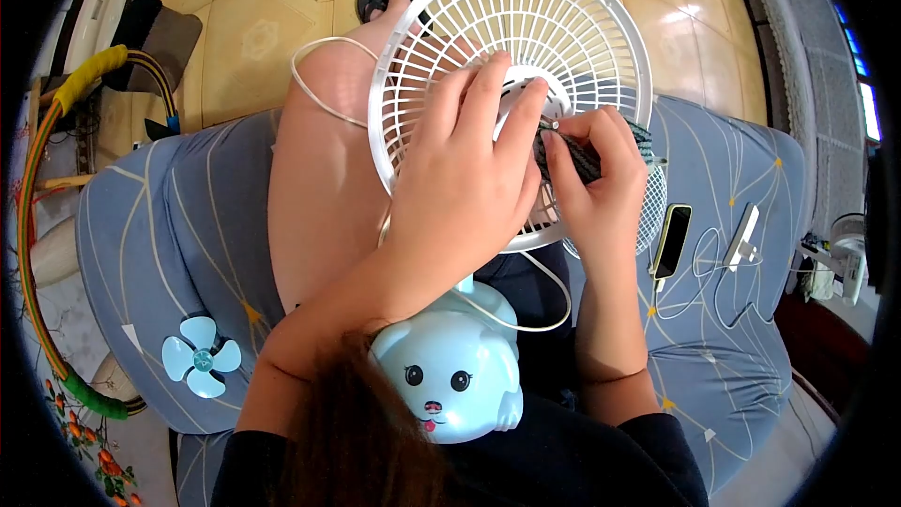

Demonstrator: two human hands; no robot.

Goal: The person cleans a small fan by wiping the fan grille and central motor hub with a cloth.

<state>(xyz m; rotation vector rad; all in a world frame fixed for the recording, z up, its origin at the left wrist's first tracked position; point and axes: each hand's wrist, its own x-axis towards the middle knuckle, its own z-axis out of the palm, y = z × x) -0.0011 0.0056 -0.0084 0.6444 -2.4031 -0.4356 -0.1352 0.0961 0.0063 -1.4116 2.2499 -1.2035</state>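
The left hand (474, 160) lies with fingers spread across the white fan guard (556, 86); the right hand (601, 164) pinches dark striped cloth (582, 158) beside the guard's hub. Nearer the body than the guard sits a blue dog-shaped base (460, 380).

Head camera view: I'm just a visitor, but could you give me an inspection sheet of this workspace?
Surface: grey-blue patterned seat.
Job's things: white fan grille; dark striped cloth; pale-blue dog-shaped base; detached blue blades lying on the seat, to the person's left.
Clutter: phone and white plug block, to the right.
Grippers: none, bare hands; left hand spread over the grille, right hand pinching the cloth.
Cables: white cord looping by the base.
Surroundings: tiled floor, striped hoop.
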